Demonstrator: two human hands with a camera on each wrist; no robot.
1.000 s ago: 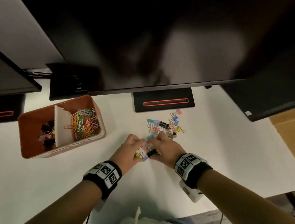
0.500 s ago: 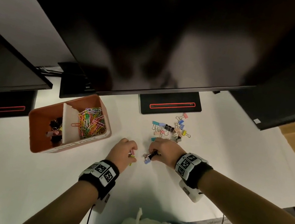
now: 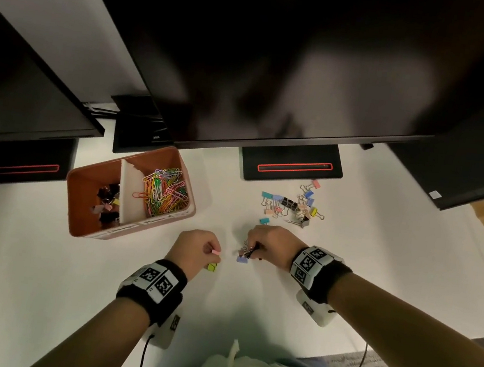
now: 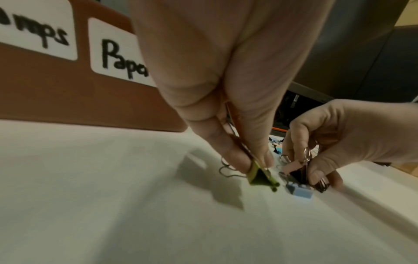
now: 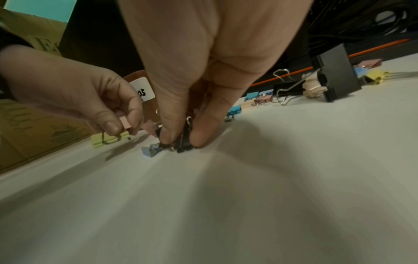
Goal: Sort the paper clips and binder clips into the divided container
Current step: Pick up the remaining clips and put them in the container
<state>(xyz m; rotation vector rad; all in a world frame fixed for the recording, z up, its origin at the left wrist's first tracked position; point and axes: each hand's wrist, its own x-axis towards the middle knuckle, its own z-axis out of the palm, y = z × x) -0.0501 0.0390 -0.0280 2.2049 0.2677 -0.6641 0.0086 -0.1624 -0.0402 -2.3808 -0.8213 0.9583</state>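
At six o'clock of the loose binder clips [image 3: 291,205], our left hand [image 3: 196,249] pinches a yellow-green clip [image 4: 328,176] and our right hand [image 3: 269,244] a black cluster [image 5: 184,141]; overfilled fingers could spill clips before the divided container [image 3: 78,218] at nine o'clock on the white desk [image 3: 38,295], under dark monitors [image 3: 279,66]

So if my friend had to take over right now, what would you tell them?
Left hand: pinching a yellow-green binder clip and a pink one.
Right hand: grip on a bunch of binder clips, black ones among them.
Divided container: paper clips right side, some binder clips left.
Left to do: drop these in, then the pile on the table.
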